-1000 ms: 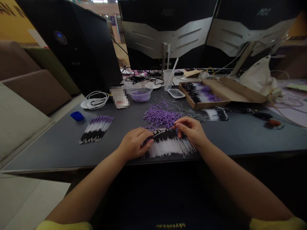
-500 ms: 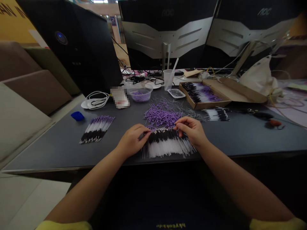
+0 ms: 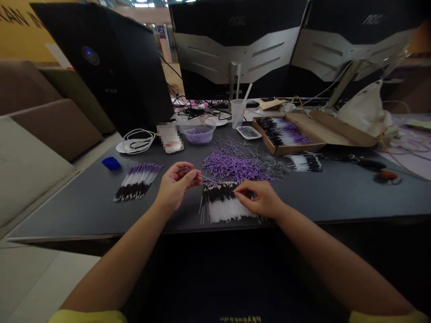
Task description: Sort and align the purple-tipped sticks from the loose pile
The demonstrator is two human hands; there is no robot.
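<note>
A row of black-and-clear sticks (image 3: 225,204) lies side by side near the table's front edge. Left of its upper end, my left hand (image 3: 178,184) is raised, pinching a thin clear stick that points right toward the purple pieces. My right hand (image 3: 259,197) rests over the right part of the row, thumb and fingertips together at the black ends; what they hold, if anything, is too small to make out. Behind the row is a loose pile of small purple pieces (image 3: 229,162), with grey pieces (image 3: 274,167) on its right.
On the left lie a bundle of purple-tipped sticks (image 3: 138,180) and a blue object (image 3: 111,163). Further back are a phone (image 3: 170,138), a plastic tub (image 3: 198,134), a cup (image 3: 237,113), a small tray (image 3: 248,132) and an open cardboard box (image 3: 296,149) of sticks.
My left hand has lifted and moved left, away from the row, and a thin stick now shows in its fingers. My right hand has come down and left over the row.
</note>
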